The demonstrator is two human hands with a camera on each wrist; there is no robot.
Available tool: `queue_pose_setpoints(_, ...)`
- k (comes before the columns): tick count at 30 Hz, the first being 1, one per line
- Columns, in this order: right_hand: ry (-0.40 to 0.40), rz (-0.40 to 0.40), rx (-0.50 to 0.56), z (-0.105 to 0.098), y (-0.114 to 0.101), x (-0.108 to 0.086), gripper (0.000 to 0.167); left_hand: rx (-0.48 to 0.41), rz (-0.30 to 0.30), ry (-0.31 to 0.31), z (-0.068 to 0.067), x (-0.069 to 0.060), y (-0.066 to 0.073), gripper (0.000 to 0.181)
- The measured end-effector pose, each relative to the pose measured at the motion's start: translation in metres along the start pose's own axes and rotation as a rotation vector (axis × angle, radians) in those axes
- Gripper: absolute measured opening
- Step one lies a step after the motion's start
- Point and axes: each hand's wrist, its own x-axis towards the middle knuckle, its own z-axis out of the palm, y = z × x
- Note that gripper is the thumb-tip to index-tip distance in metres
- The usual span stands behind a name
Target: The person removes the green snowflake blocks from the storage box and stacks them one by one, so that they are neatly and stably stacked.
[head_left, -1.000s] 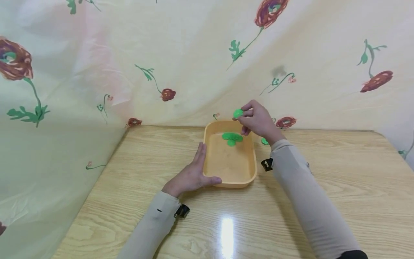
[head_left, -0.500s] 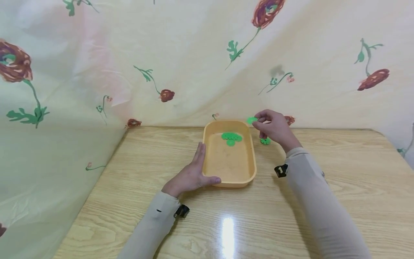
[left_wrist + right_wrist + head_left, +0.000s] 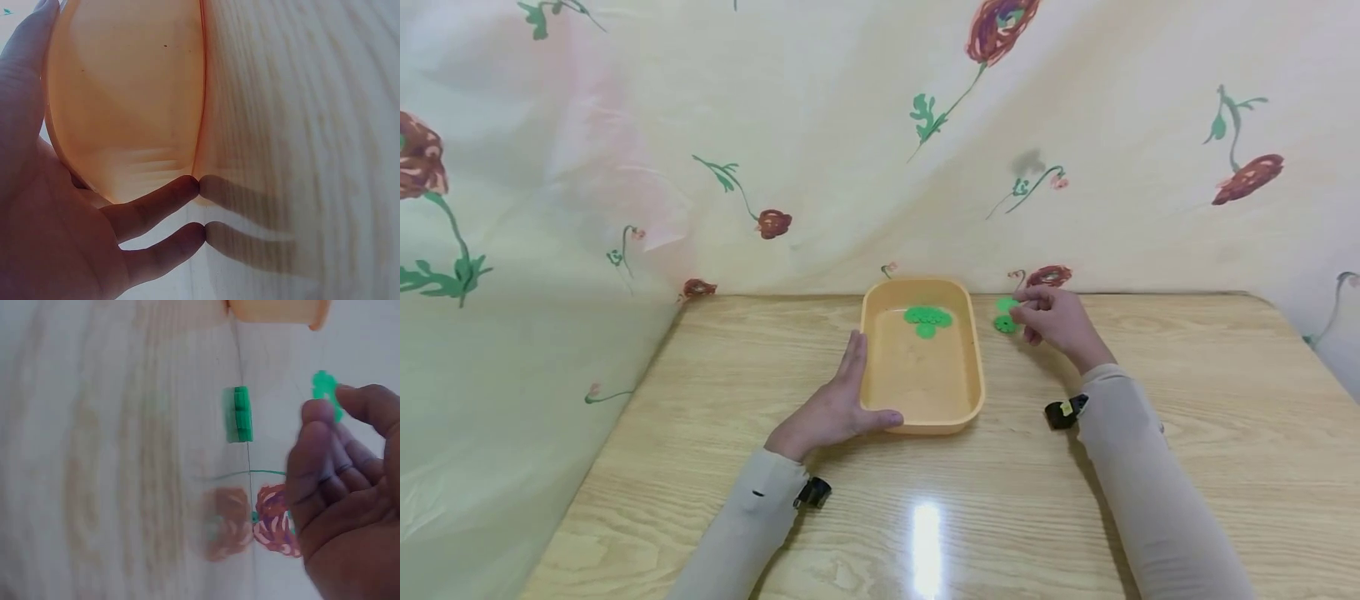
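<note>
An orange plastic tray (image 3: 921, 379) stands on the table, with several green notched discs (image 3: 928, 319) lying at its far end. My left hand (image 3: 823, 412) rests against the tray's left side, its fingers extended and its thumb over the near corner. In the left wrist view, two fingertips (image 3: 187, 186) touch the table beside the tray wall. My right hand (image 3: 1060, 323) pinches a green notched disc (image 3: 325, 390) between thumb and fingers. Just below that disc, a small stack of green discs (image 3: 242, 415) sits on the table, right of the tray. A gap shows between disc and stack.
The wood-grain table (image 3: 700, 400) meets a flower-printed sheet (image 3: 820, 150) along its back edge, close behind the tray. The sheet also hangs at the left. A bright light reflection lies on the table front.
My right hand has moved right and down from above the tray's far end to above the stack, carrying the disc. My left hand has stayed against the tray. The head view has shifted slightly.
</note>
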Motion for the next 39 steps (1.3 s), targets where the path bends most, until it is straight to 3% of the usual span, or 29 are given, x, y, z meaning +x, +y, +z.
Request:
queue_pose_setpoints(10,-0.020,0.054,0.068,0.002,0.024,0.008,0.039,-0.003,-0.003,0.009,0.001,0.004,0.001,0.132)
queue_pose_setpoints(15,-0.036,0.054,0.004,0.001,0.030,0.008,0.038,-0.003,0.002,0.001,0.002,0.003,0.000,0.132)
queue_pose_setpoints(29,-0.049,0.077,-0.086,0.007,0.023,0.003,0.035,0.003,0.038,0.008,0.001,0.001,-0.004,0.131)
queue_pose_setpoints(39,-0.043,0.126,-0.061,0.012,0.021,-0.006,0.038,0.003,0.030,0.002,0.002,-0.003,-0.006,0.130)
